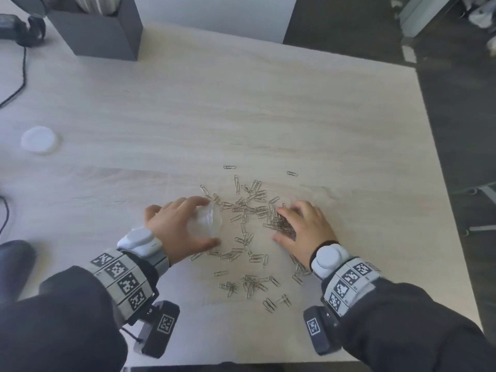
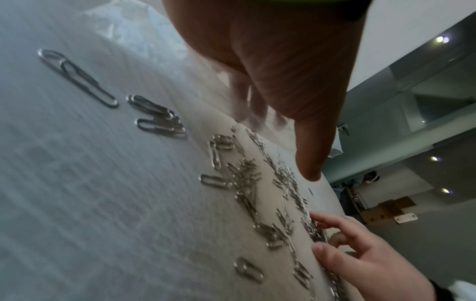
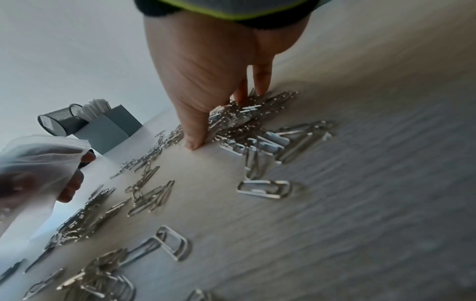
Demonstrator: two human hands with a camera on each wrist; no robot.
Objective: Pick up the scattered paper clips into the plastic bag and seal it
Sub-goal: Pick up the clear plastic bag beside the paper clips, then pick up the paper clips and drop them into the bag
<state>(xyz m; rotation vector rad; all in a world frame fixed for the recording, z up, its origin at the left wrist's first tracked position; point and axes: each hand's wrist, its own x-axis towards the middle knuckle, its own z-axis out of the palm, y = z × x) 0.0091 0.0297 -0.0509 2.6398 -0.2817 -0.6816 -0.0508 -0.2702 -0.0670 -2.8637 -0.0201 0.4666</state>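
Silver paper clips (image 1: pixel 247 210) lie scattered over the pale wooden table (image 1: pixel 241 103), in front of me and toward its near edge. My left hand (image 1: pixel 208 222) grips a small clear plastic bag (image 1: pixel 200 217) just left of the clips, mouth toward them; in the right wrist view the bag (image 3: pixel 33 158) looks empty. My right hand (image 1: pixel 280 224) is clawed over a dense heap of clips (image 3: pixel 247 118), thumb tip on the table and fingers on the heap's far side. The left wrist view shows my left thumb (image 2: pixel 309 158) above the clips and the right hand (image 2: pixel 347 250) opposite.
A white round lid (image 1: pixel 39 139) lies at the far left. A grey box (image 1: pixel 102 30) and a mesh cup (image 3: pixel 59 120) stand at the back left, beside a black cable (image 1: pixel 18 84). The table's right edge (image 1: pixel 429 157) drops to dark floor.
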